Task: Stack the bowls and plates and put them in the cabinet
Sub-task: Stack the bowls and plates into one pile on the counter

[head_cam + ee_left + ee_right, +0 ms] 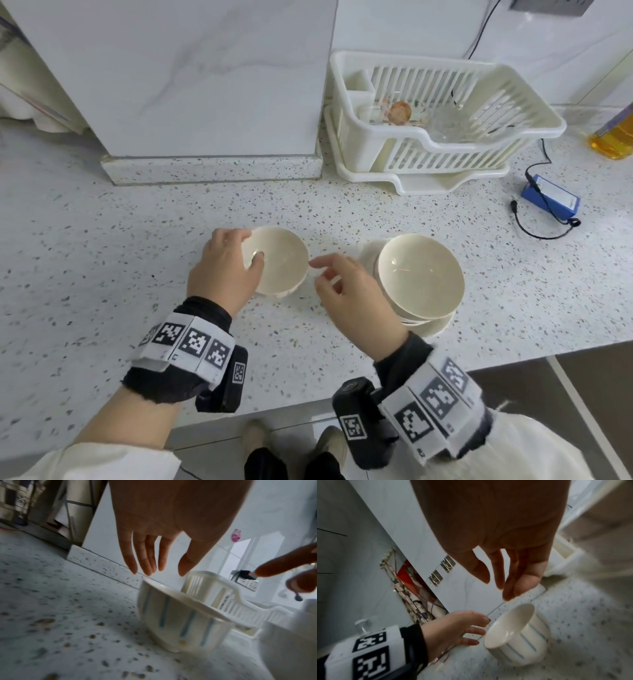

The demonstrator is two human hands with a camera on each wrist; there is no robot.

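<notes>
Two bowl groups sit on the speckled counter (102,212): a single cream bowl (279,258) at centre and, just to its right, a stack of bowls (421,274) on a plate (433,327).

Head view: left hand (224,267) lies over the single bowl's left rim, thumb inside, fingers behind the far rim; whether it touches the rim cannot be told here. Right hand (346,291) is between the bowl and the stack, fingers loosely spread, holding nothing.

Left wrist view adds: fingers straight, tips hovering just above the bowl's rim (171,592), not curled round it. Blue vertical stripes on the bowl's outer wall show only in the wrist views. It is blurred.

Right wrist view adds: right fingers relaxed and apart, above and beside the bowl (513,632); left fingertips (474,631) near its rim, with a small gap.

Hidden: the stack's lower bowls and most of the plate behind the right hand; the count is unclear. Dish rack (445,113) stands behind the stack; its contents are hard to make out.
</notes>
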